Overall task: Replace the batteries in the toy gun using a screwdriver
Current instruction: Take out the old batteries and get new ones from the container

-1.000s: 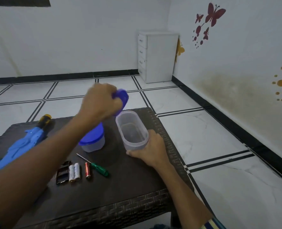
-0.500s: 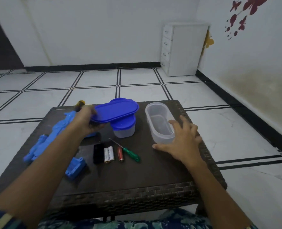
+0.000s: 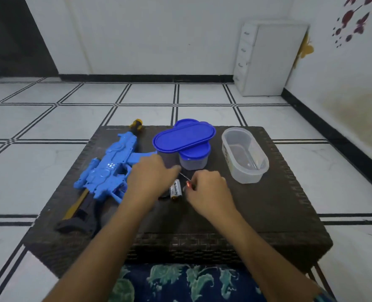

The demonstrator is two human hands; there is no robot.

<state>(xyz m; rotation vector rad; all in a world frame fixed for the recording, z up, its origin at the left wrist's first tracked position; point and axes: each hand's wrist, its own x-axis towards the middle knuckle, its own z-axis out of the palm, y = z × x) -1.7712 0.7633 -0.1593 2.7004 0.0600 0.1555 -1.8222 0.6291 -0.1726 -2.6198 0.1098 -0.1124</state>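
We are looking down at a dark woven table (image 3: pixel 268 214), where both hands are meeting over the small parts. The left hand (image 3: pixel 151 178) is lying palm-down, fingers loosely curled, beside two white batteries (image 3: pixel 176 189); we cannot tell whether it is gripping anything. The right hand (image 3: pixel 207 189) is closing around the screwdriver (image 3: pixel 184 176), its metal tip poking out. The blue toy gun (image 3: pixel 111 168) is resting at the table's left. A blue lid (image 3: pixel 184 136) is sitting across a small lidded container (image 3: pixel 193 159), with an open clear tub (image 3: pixel 245 154) beside them.

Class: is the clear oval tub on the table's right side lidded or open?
Open. The tub has a bare rim; the blue oval lid rests on other tubs.
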